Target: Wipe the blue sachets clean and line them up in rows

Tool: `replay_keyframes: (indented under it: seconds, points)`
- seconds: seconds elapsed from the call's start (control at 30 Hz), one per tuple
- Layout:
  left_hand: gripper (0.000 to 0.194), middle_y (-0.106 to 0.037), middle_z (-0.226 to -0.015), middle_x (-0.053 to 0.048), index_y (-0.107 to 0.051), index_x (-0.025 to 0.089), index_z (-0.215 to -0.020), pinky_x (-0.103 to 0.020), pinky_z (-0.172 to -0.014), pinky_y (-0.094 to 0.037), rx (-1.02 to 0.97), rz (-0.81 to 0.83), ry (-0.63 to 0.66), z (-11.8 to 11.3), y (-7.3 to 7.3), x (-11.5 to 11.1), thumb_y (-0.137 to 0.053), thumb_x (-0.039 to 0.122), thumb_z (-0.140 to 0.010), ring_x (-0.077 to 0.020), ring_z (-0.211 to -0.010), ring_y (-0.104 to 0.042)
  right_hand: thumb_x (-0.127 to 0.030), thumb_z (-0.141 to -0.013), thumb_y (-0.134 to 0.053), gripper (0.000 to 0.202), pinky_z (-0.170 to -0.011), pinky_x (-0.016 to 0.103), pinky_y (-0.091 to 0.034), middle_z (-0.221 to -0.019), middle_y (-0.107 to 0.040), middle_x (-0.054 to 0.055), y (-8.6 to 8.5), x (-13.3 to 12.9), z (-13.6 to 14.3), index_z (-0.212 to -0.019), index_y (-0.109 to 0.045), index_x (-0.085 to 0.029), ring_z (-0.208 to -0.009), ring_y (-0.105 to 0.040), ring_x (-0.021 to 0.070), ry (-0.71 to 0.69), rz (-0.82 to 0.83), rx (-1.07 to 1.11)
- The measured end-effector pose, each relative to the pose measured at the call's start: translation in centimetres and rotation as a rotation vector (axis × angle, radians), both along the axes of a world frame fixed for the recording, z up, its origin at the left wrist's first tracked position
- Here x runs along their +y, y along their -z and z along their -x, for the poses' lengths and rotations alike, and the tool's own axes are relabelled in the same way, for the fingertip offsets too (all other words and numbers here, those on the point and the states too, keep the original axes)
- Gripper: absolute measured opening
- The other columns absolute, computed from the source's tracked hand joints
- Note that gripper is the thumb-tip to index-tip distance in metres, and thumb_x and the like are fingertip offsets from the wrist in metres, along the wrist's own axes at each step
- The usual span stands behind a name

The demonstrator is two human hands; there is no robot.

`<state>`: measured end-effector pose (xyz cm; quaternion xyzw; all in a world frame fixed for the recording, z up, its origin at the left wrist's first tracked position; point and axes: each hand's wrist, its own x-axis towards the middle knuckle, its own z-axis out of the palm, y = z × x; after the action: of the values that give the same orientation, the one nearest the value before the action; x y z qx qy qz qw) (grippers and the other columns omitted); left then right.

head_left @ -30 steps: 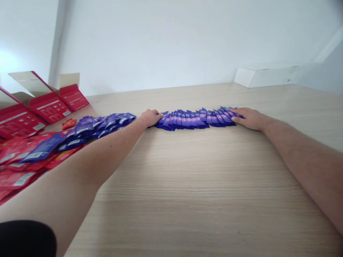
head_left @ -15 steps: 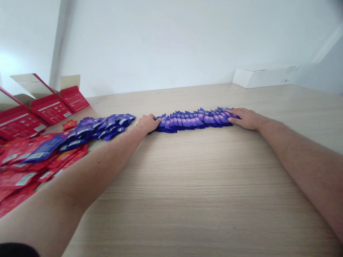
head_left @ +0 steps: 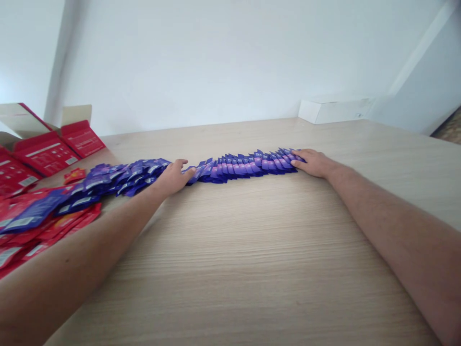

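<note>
A long row of overlapping purple packets (head_left: pixel 241 166) lies across the table. At its left end is my left hand (head_left: pixel 175 177), thumb and fingers spread apart, the thumb against the end packets. My right hand (head_left: pixel 312 162) rests at the other end, its fingers and thumb around the edges of the last packets. To the left of my left hand, a loose pile of purple packets (head_left: pixel 135 173) reaches over a heap of red packets (head_left: pixel 61 226).
Open red boxes (head_left: pixel 46 154) stand at the far left, with a small red packet (head_left: pixel 75 175) before them. A white box (head_left: pixel 333 110) sits against the wall at the back right of the wooden table (head_left: pixel 252 259).
My left hand has moved left along the row and opened its fingers; the row's left end now looks more spread out. The whole view has shifted, and my right hand stays at the right end.
</note>
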<state>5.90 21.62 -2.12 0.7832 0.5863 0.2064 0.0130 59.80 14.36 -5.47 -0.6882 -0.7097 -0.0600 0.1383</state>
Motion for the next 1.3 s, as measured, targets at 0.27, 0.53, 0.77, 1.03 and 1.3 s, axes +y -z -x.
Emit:
replay_keyframes:
  seconds: [0.27, 0.53, 0.77, 1.03, 1.3]
  points:
    - [0.065, -0.053, -0.145, -0.007, -0.046, 0.025, -0.144, -0.031, -0.117, -0.032, 0.074, -0.129, 0.315, -8.4, -4.6, -1.3, -0.048, 0.062, -0.09, -0.0228, -0.138, -0.045, -0.071, -0.092, -0.039, 0.072, -0.113, 0.052, -0.042, -0.148, -0.056, 0.008, -0.3, -0.6, -0.7, -0.15, -0.047, -0.029, -0.137, -0.05, 0.0331, -0.014, -0.042, 0.038]
    - [0.072, -0.048, -0.151, -0.012, -0.041, 0.021, -0.149, -0.035, -0.116, -0.033, 0.163, 0.035, 0.619, -26.0, -4.6, 3.5, -0.034, 0.066, -0.094, -0.0248, -0.137, -0.047, -0.071, -0.091, -0.04, 0.071, -0.113, 0.056, -0.041, -0.148, -0.055, 0.006, 0.5, -0.3, -1.1, -0.149, -0.047, -0.032, -0.137, -0.049, 0.035, -0.011, -0.056, 0.065]
    - [0.079, -0.058, -0.144, -0.014, -0.056, 0.018, -0.14, -0.04, -0.111, -0.037, 0.374, 0.229, 0.519, -29.0, -3.2, 5.8, -0.021, 0.072, -0.094, -0.0287, -0.133, -0.053, -0.077, -0.089, -0.038, 0.079, -0.113, 0.055, -0.042, -0.149, -0.053, 0.009, 0.4, 0.0, -1.1, -0.15, -0.047, -0.028, -0.135, -0.05, 0.0366, -0.002, -0.047, 0.094]
    - [0.067, -0.056, -0.147, -0.011, -0.056, 0.018, -0.142, -0.032, -0.111, -0.037, 0.401, 0.18, 0.498, -30.3, -3.2, 6.7, -0.025, 0.058, -0.098, -0.0243, -0.134, -0.052, -0.079, -0.088, -0.039, 0.08, -0.113, 0.056, -0.042, -0.149, -0.054, 0.008, 0.3, 0.2, -1.4, -0.15, -0.048, -0.028, -0.135, -0.051, 0.0375, -0.009, -0.053, 0.124]
    - [0.067, -0.06, -0.141, -0.013, -0.061, 0.015, -0.136, -0.034, -0.107, -0.04, 0.399, 0.155, 0.469, -31.1, -2.4, 6.9, -0.027, 0.058, -0.097, -0.0275, -0.13, -0.055, -0.079, -0.088, -0.038, 0.079, -0.113, 0.055, -0.041, -0.148, -0.054, 0.006, 0.5, 0.4, -1.7, -0.15, -0.046, -0.031, -0.136, -0.05, 0.0356, -0.024, -0.063, 0.119]
